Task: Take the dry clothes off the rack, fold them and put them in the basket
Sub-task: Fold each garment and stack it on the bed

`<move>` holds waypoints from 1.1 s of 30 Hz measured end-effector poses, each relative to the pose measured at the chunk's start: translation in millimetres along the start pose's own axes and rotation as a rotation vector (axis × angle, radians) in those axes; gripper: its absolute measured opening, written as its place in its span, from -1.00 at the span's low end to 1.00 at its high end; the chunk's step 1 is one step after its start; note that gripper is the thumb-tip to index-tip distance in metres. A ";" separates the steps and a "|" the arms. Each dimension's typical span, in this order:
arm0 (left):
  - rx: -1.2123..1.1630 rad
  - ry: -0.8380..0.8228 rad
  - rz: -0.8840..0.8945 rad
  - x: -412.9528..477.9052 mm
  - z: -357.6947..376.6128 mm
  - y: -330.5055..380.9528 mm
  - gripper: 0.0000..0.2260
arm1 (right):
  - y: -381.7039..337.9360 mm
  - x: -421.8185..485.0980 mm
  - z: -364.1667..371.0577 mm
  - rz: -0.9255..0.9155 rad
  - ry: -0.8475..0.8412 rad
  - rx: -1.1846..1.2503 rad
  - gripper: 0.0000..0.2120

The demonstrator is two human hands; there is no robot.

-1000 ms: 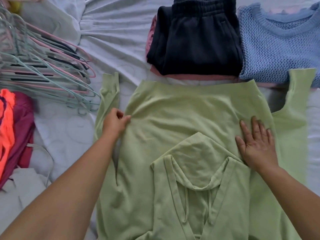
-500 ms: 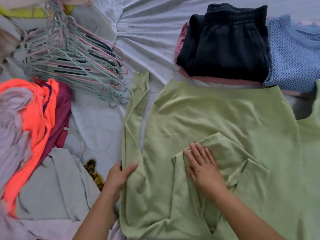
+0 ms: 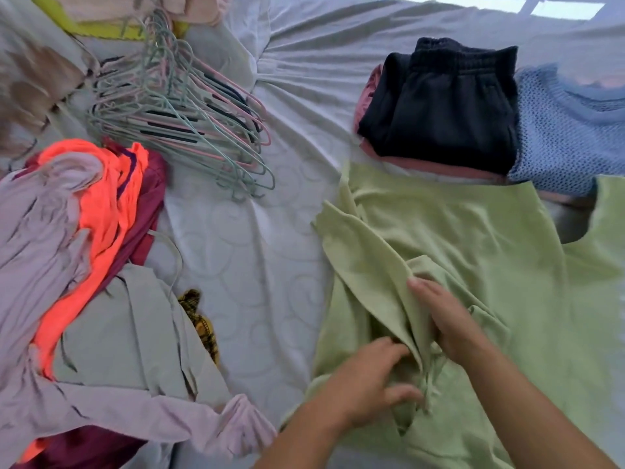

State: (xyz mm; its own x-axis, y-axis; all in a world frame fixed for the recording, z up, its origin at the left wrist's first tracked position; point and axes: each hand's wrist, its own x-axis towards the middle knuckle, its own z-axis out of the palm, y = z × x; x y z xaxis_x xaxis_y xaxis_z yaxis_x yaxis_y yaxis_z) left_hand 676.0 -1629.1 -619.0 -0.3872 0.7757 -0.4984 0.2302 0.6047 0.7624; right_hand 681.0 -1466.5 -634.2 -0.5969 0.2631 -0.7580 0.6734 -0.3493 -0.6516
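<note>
Head view, single frame.

- Green top (image 3: 473, 238) lies spread on the white bed sheet (image 3: 257, 272), near right. One sleeve (image 3: 365, 265) is folded diagonally across the body of the garment; the other lies flat at the far right edge.
- My right hand (image 3: 449, 319) rests on the folded sleeve, fingers straight and together, pressing the cloth flat; it grips nothing.
- My left hand (image 3: 368, 384) sits just near of it, on the near end of the same fold. The fingers are bent and their tips are hidden under the sleeve's edge, the thumb on top of the fabric. I cannot tell whether it is actually pinching the cloth; there is some blur.
- Far of the green top: folded dark trousers (image 3: 439, 106) stacked on a pink garment (image 3: 436, 168), with a blue knit sweater (image 3: 568, 137) touching them on the right.
- Far left: a heap of empty hangers (image 3: 182, 123).
- Near left: an unfolded pile with an orange piece (image 3: 105, 211), a lilac piece (image 3: 37, 238) and a grey piece (image 3: 128, 333).
</note>
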 end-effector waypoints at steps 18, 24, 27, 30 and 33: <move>0.292 -0.022 -0.466 -66.9 67.9 -68.6 -0.64 | 63.8 -20.5 -107.8 0.112 0.371 -0.022 -0.84; 0.029 0.453 -0.327 13.7 -5.5 -39.8 -0.85 | 36.8 -13.2 -72.7 -0.348 0.587 -0.536 -0.83; -0.043 0.595 -0.378 74.7 -54.2 -29.6 -0.81 | 19.5 5.9 -35.9 -0.458 0.414 -0.799 -0.74; 0.041 0.571 -0.435 122.9 -83.0 -23.9 -0.68 | 10.9 30.2 -18.3 -0.353 0.317 -1.255 -0.52; 0.228 0.498 -0.524 149.7 -88.6 -22.6 -0.65 | 6.7 38.8 -14.6 -0.284 0.255 -1.461 -0.61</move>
State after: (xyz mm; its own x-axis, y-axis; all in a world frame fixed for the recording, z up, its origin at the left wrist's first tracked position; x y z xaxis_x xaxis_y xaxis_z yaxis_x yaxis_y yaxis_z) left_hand 533.7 -1542.6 -674.3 -0.8418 0.2364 -0.4853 0.0632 0.9360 0.3463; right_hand 668.8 -1445.4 -668.4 -0.7919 0.3643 -0.4901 0.4725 0.8739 -0.1140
